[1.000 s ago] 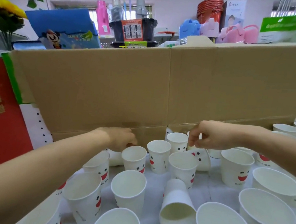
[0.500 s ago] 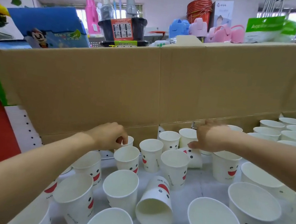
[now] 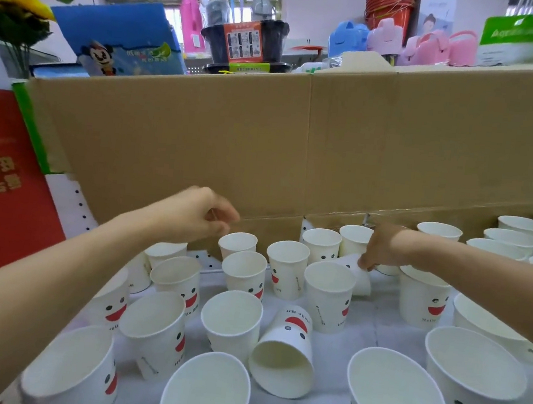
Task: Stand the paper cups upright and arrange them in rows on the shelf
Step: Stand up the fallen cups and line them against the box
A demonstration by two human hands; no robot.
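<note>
Overhead, from the head camera: a white shelf (image 3: 378, 315) crowded with white paper cups printed with red smiling faces, backed by a tall cardboard wall (image 3: 265, 142).

Left hand (image 3: 197, 217) — raised just above the back-left cups, close to the cardboard. Fingers curled loosely inward, holding nothing that I can see; it hangs just over the rim of a small upright cup (image 3: 237, 243) without touching it.

Right hand (image 3: 382, 247) — reaching in from the right, knuckles up, fingers bent downward. Fingertips (image 3: 364, 263) pinch or press the base end of a tipped cup (image 3: 354, 273) lying on its side between upright ones. Whether the grip is fully closed around it I cannot tell; contact looks real.

Cups, middle area: most stand upright, mouths open, in a loose cluster rather than straight lines. One fallen cup (image 3: 285, 358) lies on its side in the near centre, mouth toward the camera, face print upward. Just beside it on the left, an upright cup (image 3: 231, 320).

Far right: neat rows of cups (image 3: 518, 235) standing close together against the cardboard.

Left edge: a red box (image 3: 0, 187) with gold lettering. Behind the cardboard, assorted shop goods — a blue package (image 3: 121, 38), pink bags (image 3: 439, 45).
</note>
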